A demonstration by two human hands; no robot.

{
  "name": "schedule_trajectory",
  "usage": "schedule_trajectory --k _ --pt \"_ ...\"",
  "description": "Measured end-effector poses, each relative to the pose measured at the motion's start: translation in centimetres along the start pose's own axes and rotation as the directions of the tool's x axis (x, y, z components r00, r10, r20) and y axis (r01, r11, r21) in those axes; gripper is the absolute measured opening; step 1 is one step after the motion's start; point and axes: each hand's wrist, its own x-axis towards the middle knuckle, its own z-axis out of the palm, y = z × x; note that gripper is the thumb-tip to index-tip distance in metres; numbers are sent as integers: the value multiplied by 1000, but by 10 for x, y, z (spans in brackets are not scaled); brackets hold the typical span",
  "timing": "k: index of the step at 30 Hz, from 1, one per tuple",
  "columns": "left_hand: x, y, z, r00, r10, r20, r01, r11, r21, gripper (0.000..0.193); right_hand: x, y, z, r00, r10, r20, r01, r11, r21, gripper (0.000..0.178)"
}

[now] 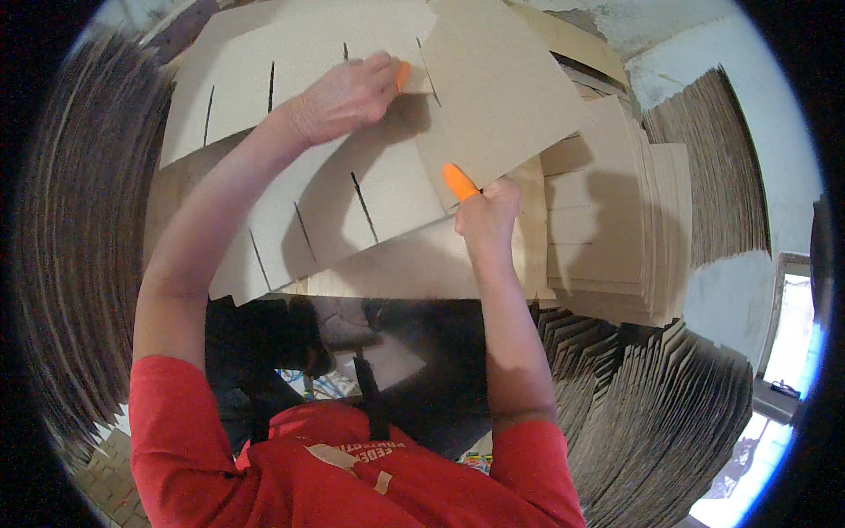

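Note:
My left hand (352,97) is closed at the far part of a pale slotted cardboard sheet (238,97), its fingers curled against the board. An orange finger cover shows on it, and its fingertips are partly hidden. My right hand (490,216) is closed round the near edge of the cardboard, its thumb in an orange cover (459,182) lying on top. Between the hands, a plain tan cardboard panel (510,88) spreads to the right. Nearer to me lies another slotted part of the cardboard (330,216), with dark narrow cuts and my arm's shadow across it.
Beneath the cardboard is a light wooden worktop (396,268). Slotted cardboard sheets (607,211) are piled to the right. Tall stacks of cardboard stand at the left (88,229), at the far right (713,167) and at the near right (651,405).

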Motion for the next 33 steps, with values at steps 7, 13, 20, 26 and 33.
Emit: schedule_trajectory --k 7,13,20,26,33 --pt "0 29 -24 987 -51 151 55 998 -21 32 0 -31 -22 991 -128 -35 127 991 -50 7" --pt "7 81 -47 994 2 105 14 989 -147 20 -1 -19 -30 973 -210 -94 212 977 11 14" --pt "-1 113 -69 983 -183 8 156 809 -567 47 -6 -25 -33 986 -92 -140 97 995 25 13" --pt "-10 -11 14 789 -542 -288 519 840 -158 49 -8 -18 -34 991 -66 -118 69 997 17 16" --pt "-23 -58 81 850 -505 148 502 863 58 33 -10 -22 -32 992 -50 -115 65 990 128 11"
